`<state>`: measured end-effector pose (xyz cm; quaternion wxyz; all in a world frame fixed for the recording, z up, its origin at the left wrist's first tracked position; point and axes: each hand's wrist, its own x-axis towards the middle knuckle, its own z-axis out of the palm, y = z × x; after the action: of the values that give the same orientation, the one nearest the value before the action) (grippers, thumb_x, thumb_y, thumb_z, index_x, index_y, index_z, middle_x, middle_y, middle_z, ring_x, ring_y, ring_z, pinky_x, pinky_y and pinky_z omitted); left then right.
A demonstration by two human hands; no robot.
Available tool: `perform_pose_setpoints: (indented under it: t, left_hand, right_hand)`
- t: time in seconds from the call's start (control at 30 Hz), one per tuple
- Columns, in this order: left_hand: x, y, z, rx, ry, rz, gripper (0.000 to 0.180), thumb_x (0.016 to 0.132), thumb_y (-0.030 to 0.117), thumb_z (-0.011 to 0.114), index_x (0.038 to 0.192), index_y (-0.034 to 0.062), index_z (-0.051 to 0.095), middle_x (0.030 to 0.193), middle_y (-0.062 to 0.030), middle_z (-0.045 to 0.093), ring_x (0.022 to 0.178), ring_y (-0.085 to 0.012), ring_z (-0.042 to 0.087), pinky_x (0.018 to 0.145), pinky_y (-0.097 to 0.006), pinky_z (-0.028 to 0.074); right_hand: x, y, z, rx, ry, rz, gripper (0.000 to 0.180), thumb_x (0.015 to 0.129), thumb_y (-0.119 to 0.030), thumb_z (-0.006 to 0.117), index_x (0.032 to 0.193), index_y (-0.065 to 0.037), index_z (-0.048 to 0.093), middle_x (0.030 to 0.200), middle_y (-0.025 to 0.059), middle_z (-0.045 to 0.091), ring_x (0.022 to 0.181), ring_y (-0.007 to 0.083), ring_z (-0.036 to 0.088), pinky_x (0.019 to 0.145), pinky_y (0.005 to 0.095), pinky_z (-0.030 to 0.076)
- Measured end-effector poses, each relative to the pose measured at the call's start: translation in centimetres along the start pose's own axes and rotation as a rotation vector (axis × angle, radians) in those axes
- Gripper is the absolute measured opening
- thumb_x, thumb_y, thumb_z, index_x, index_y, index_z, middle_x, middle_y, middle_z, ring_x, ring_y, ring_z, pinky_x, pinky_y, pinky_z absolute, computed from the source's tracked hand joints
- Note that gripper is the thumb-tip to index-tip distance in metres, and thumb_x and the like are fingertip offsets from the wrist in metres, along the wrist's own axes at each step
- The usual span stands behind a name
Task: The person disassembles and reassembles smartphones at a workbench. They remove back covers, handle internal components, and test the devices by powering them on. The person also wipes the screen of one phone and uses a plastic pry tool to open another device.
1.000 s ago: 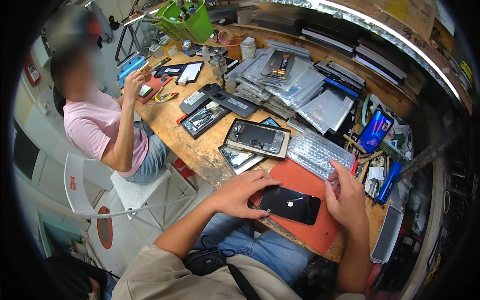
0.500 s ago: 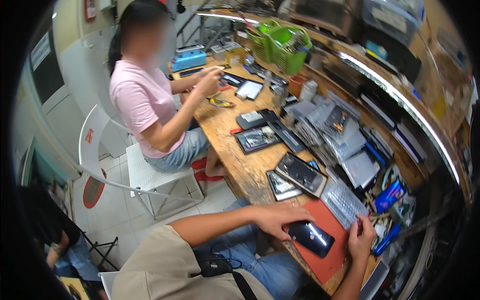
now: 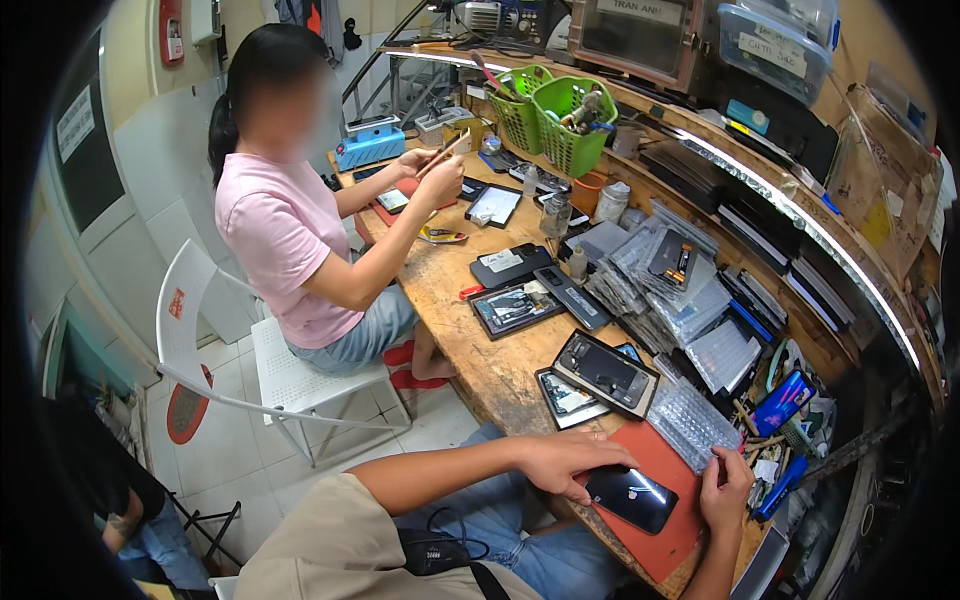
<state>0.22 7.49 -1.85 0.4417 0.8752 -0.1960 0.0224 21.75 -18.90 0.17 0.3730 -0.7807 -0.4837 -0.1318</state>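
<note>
A dark smartphone lies face up on a red mat, a small bright logo lit on its screen. My left hand rests at the phone's left end, thumb by its near corner and stretched fingers along its far edge. Beyond the phone's other end, my right hand rests on the mat's right side with loosely bent fingers and nothing visible in it. Its fingertips are close to a sheet of bubble wrap.
Opened phones lie just beyond the mat, with another opened device farther left. Bagged parts pile along the back. Green baskets hang above. A co-worker in a pink shirt holds a thin flat piece.
The view has shifted slightly, and the picture is sharper. My hands stay by the phone. The co-worker now holds the thin piece up and tilted between both hands.
</note>
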Motion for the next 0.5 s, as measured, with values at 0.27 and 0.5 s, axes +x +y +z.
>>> perform_pose_setpoints:
  t: [0.27,0.5]
  left_hand:
    - [-0.12,-0.78,0.5,0.032,0.022,-0.002,0.096,0.084,0.034,0.086,0.165,0.011,0.04,0.16,-0.0123,0.051,0.141,-0.0366,0.05,0.114,-0.047,0.037]
    - [-0.37,-0.58,0.8,0.051,0.036,-0.043,0.097,0.085,0.038,0.086,0.166,0.0127,0.04,0.159,-0.0124,0.053,0.144,-0.0365,0.05,0.115,-0.047,0.036]
  right_hand:
    - [0.01,0.0,-0.65,0.068,-0.021,0.068,0.011,0.095,0.001,0.068,0.104,0.005,0.073,0.081,0.0124,0.066,0.062,0.0181,0.061,0.056,0.0309,0.046]
    - [-0.26,0.61,-0.77,0.043,-0.027,0.069,0.012,0.094,0.002,0.068,0.105,0.005,0.073,0.082,0.013,0.067,0.062,0.0182,0.062,0.056,0.031,0.046]
